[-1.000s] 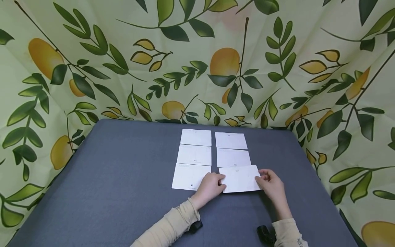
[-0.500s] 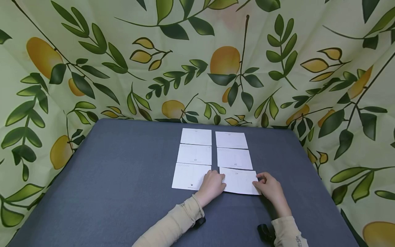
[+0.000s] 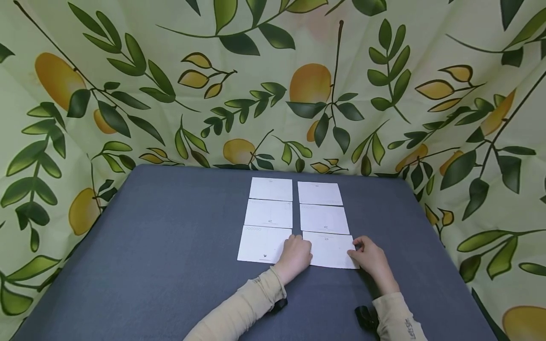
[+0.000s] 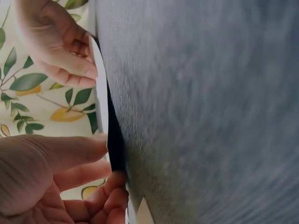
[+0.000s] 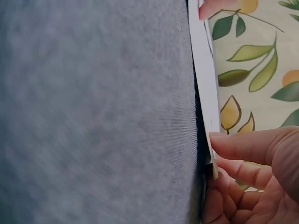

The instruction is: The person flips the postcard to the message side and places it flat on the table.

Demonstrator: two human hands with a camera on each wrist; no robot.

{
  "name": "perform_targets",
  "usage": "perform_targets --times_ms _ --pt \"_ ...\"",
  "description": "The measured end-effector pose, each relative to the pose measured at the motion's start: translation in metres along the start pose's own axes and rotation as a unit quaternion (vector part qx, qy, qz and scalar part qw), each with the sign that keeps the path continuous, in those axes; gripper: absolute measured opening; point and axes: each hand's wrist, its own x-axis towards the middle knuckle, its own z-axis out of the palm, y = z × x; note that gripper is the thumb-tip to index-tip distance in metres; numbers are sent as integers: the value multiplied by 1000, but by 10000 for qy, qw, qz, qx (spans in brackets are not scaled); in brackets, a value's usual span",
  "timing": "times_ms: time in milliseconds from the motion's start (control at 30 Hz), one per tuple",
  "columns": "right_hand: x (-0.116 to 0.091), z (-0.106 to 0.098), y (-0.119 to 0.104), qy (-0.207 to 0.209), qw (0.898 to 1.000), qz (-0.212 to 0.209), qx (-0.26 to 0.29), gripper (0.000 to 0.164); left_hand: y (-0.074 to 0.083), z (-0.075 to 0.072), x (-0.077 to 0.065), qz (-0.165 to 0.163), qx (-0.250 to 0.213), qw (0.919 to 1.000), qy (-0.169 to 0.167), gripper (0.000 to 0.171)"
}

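Observation:
The front-right white postcard (image 3: pixel 330 250) lies just in front of the middle postcard (image 3: pixel 325 219) of the right column, with a faint mark near its far edge. My left hand (image 3: pixel 295 255) pinches its left end, and that hand overlaps a corner of the front-left postcard (image 3: pixel 261 244). At the right end, my right hand (image 3: pixel 372 255) holds it between thumb and fingers. From the right wrist view, the postcard (image 5: pixel 205 84) shows edge-on, the right thumb (image 5: pixel 243 145) on top and its near edge slightly above the cloth.
More white postcards stand in two columns behind: far left (image 3: pixel 270 189), middle left (image 3: pixel 268 213) and far right (image 3: pixel 320 193). A narrow gap separates the columns. Grey-blue cloth (image 3: pixel 170 246) covers the table, and a leaf-and-fruit curtain (image 3: pixel 264 118) hangs behind it.
Both hands have brought the front-right postcard down and slightly toward me, so it no longer overlaps the one behind. In the last half second it has shifted slightly left and flattened.

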Motion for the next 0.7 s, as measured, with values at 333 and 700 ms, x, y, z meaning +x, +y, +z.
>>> perform_targets --times_ms 333,700 --pt "6 -2 -7 -426 9957 -223 -792 26 1 -4 1 76 259 9996 -64 16" --pt "2 -6 -12 -57 9956 -569 -742 23 -2 -7 2 8 340 9989 -310 21"
